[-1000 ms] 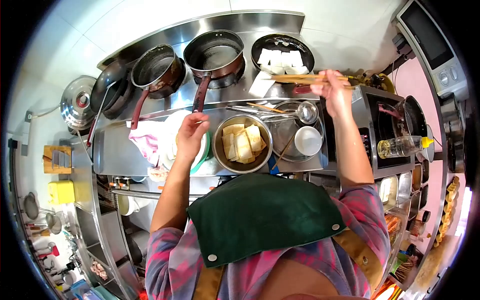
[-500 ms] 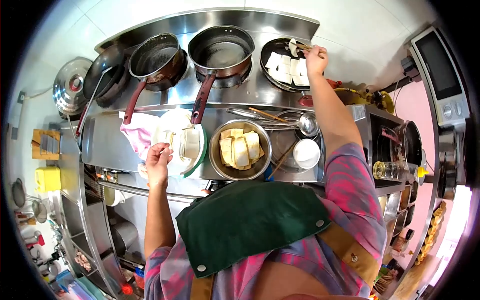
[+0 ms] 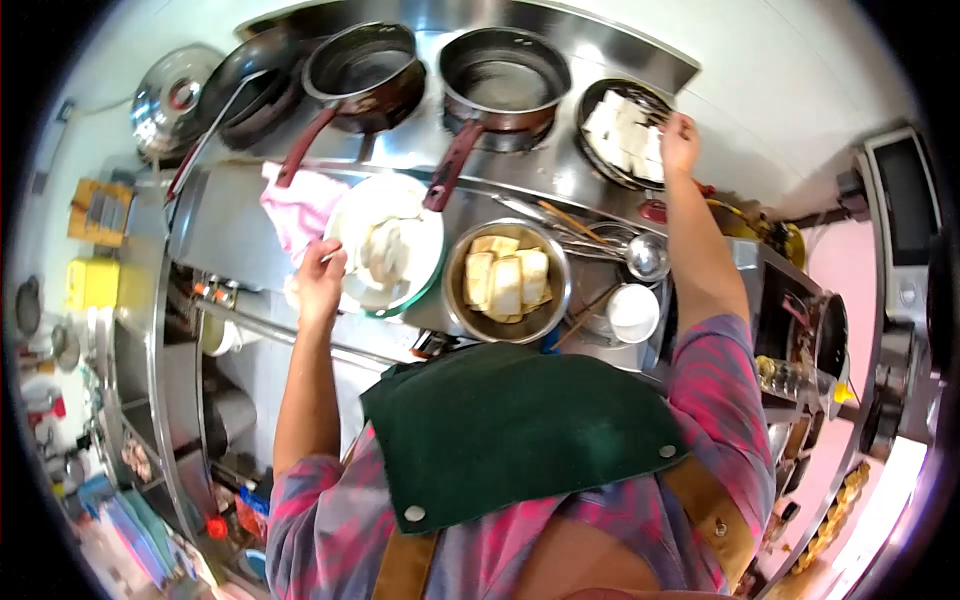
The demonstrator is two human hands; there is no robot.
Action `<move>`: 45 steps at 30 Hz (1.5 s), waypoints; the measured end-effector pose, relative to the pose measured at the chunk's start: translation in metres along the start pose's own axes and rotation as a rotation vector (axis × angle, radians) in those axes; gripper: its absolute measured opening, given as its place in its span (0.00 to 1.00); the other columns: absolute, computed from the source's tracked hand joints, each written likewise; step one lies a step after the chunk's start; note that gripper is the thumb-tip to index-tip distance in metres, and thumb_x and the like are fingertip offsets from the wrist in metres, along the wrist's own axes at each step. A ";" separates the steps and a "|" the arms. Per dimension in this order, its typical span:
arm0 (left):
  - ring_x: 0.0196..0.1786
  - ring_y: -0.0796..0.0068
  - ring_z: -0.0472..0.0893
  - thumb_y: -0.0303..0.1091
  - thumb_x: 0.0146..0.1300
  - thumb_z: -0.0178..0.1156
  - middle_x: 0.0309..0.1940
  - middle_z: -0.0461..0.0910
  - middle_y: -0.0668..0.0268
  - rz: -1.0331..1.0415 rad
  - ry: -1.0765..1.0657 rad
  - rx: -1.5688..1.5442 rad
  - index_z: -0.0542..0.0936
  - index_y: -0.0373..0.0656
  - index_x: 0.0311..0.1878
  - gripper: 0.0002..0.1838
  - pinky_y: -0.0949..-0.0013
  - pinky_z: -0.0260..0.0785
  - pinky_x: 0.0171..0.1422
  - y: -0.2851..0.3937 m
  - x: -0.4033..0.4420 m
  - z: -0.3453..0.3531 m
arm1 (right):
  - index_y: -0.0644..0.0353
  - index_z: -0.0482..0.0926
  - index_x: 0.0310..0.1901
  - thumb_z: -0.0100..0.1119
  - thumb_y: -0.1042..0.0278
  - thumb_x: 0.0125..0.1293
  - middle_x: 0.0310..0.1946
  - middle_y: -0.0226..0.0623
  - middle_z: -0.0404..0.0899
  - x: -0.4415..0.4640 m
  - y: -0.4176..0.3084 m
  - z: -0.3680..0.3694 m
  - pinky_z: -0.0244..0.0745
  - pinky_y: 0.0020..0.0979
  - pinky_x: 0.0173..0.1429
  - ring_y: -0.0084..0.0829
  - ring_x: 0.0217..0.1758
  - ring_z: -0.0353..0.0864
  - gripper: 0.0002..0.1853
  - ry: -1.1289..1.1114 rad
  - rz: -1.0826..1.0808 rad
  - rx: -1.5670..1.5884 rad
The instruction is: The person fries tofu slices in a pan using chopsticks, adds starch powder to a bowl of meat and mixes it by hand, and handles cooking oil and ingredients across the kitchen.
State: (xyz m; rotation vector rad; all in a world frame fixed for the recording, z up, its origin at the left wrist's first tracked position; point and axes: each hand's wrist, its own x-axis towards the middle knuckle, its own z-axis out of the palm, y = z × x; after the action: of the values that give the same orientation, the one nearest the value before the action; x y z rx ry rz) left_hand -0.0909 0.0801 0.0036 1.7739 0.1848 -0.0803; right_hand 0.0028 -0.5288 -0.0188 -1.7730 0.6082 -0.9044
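White slabs (image 3: 622, 128) lie in a dark frying pan (image 3: 592, 165) at the upper right. My right hand (image 3: 680, 145) is at that pan's right edge, its fingers closed; the chopsticks held in earlier views are hard to make out here. My left hand (image 3: 320, 277) is beside the left rim of a white bowl (image 3: 428, 222), fingers curled together, and what they hold, if anything, is too small to name. Pale pieces sit in the bowl. A steel bowl (image 3: 457, 305) of yellowish slices (image 3: 506, 282) stands in the middle.
Two deep pans (image 3: 505, 75) (image 3: 365, 75) with red handles stand on the stove, beside a wok (image 3: 250, 90) and a round lid (image 3: 178, 100). A pink cloth (image 3: 300, 210), a ladle (image 3: 647, 256), a white cup (image 3: 633, 312) and an oil bottle (image 3: 795, 380) are around.
The slab that lay over the pan's near edge is now among the others inside. My right hand has moved up to the pan, and my left hand left to the white bowl. The view has shifted.
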 end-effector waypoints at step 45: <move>0.36 0.75 0.72 0.22 0.56 0.58 0.35 0.72 0.65 0.627 -0.527 0.258 0.78 0.38 0.43 0.10 0.76 0.65 0.41 0.111 -0.058 0.127 | 0.66 0.76 0.39 0.50 0.65 0.65 0.29 0.38 0.77 -0.201 -0.217 -0.146 0.78 0.24 0.23 0.31 0.21 0.80 0.11 -0.927 0.260 0.618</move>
State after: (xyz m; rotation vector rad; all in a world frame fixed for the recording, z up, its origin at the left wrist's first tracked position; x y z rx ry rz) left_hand -0.1231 -0.0705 0.0934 1.9247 -0.7878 -0.1180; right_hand -0.2357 -0.3808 0.1548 -1.2963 -0.0624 -0.0099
